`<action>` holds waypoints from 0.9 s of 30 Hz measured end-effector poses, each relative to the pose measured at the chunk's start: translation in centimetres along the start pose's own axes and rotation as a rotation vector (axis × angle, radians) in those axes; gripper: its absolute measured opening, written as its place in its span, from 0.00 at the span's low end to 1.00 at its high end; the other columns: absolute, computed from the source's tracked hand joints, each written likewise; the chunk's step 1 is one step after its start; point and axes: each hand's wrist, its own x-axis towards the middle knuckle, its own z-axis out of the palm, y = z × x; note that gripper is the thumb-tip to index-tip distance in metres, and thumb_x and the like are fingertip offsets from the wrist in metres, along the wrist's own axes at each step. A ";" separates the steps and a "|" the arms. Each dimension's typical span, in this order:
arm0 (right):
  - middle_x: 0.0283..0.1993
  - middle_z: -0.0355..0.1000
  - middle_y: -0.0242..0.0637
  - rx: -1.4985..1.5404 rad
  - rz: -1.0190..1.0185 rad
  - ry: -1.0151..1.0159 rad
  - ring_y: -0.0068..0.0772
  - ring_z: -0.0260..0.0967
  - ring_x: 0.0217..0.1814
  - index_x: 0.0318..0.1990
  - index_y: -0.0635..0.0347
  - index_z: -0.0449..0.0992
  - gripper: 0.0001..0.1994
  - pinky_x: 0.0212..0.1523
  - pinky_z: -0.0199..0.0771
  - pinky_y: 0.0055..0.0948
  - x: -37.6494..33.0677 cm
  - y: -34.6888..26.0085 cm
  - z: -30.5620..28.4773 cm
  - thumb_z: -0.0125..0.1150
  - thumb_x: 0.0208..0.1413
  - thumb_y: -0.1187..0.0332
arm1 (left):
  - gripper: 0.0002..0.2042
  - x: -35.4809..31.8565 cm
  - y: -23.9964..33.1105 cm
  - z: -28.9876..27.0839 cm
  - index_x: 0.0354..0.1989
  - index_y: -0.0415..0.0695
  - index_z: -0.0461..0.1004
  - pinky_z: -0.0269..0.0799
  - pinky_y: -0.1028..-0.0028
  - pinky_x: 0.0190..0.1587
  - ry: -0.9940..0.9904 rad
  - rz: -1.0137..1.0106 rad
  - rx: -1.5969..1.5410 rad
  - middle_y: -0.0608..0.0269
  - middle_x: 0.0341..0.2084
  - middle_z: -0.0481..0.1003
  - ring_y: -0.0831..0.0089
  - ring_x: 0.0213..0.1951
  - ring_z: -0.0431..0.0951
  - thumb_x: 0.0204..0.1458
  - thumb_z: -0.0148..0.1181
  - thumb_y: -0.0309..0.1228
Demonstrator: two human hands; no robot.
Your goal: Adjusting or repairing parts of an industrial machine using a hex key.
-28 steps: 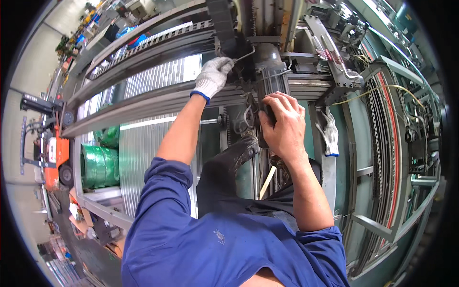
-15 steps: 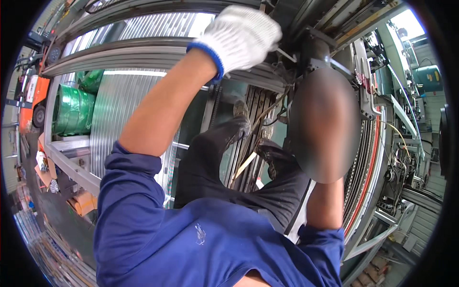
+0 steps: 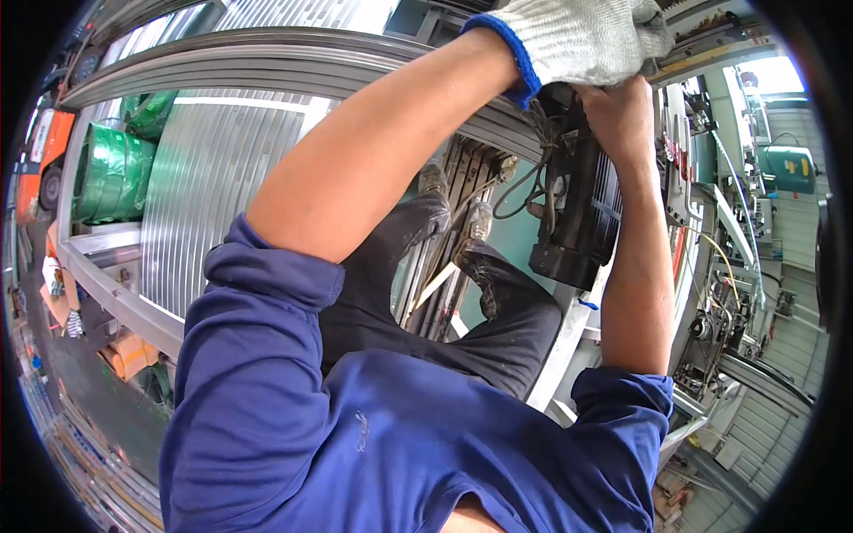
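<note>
My left hand [image 3: 586, 40], in a white knit glove with a blue cuff, reaches across to the upper right. Its fingers are curled at the machine frame, and whatever they grip is hidden. Just below it, my bare right hand [image 3: 622, 120] is raised, its bent fingers partly covered by the glove; what they hold cannot be made out. Both hands are at the top end of a black cylindrical motor [image 3: 577, 213] with fins, which hangs below them. Loose dark cables [image 3: 544, 133] run along the motor's left side.
Metal frame beams [image 3: 293, 67] cross the upper part, above a ribbed metal panel [image 3: 222, 195]. Green-wrapped rolls [image 3: 114, 173] and an orange vehicle [image 3: 55, 142] stand at left. Below are my legs, among rails [image 3: 458, 191]. Wiring and machine parts [image 3: 711, 329] line the right.
My left hand has moved right, over to my right hand. The right hand, previously blurred out lower down, now shows higher up. The motor has come into plain view.
</note>
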 end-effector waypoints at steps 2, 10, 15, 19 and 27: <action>0.35 0.79 0.48 -0.088 -0.092 0.009 0.40 0.80 0.35 0.50 0.62 0.78 0.18 0.37 0.77 0.37 -0.3 -0.5 -0.9 0.70 0.53 0.68 | 0.11 -0.2 -0.3 0.5 0.47 0.39 0.76 0.78 0.67 0.42 0.110 -0.026 0.015 0.48 0.40 0.80 0.65 0.39 0.81 0.65 0.52 0.31; 0.57 0.73 0.44 -0.111 -0.025 0.028 0.49 0.66 0.62 0.55 0.57 0.76 0.22 0.61 0.67 0.43 -9.9 -1.0 -3.1 0.68 0.54 0.61 | 0.06 1.9 -11.2 4.9 0.37 0.39 0.73 0.67 0.78 0.29 0.372 0.041 -0.382 0.69 0.23 0.69 0.80 0.23 0.67 0.63 0.48 0.21; 0.56 0.72 0.42 -0.105 0.023 -0.042 0.49 0.65 0.60 0.55 0.56 0.75 0.21 0.61 0.66 0.43 -8.5 -0.7 -2.7 0.66 0.53 0.62 | 0.07 2.5 -10.7 6.2 0.44 0.35 0.73 0.67 0.82 0.26 0.275 0.007 -0.521 0.71 0.26 0.70 0.86 0.24 0.65 0.65 0.49 0.22; 0.55 0.72 0.42 -0.097 0.013 -0.020 0.49 0.65 0.60 0.55 0.56 0.75 0.21 0.60 0.66 0.43 -8.6 -0.4 -2.6 0.66 0.53 0.62 | 0.08 2.3 -12.2 6.1 0.47 0.35 0.73 0.68 0.83 0.28 0.186 -0.038 -0.713 0.68 0.28 0.75 0.83 0.25 0.69 0.64 0.49 0.20; 0.55 0.72 0.42 -0.077 0.053 -0.035 0.49 0.65 0.60 0.54 0.56 0.76 0.21 0.61 0.65 0.42 -8.6 -0.7 -2.4 0.67 0.53 0.62 | 0.08 1.7 -13.4 6.0 0.47 0.36 0.73 0.69 0.83 0.29 0.215 -0.032 -0.614 0.64 0.30 0.78 0.84 0.28 0.72 0.64 0.48 0.18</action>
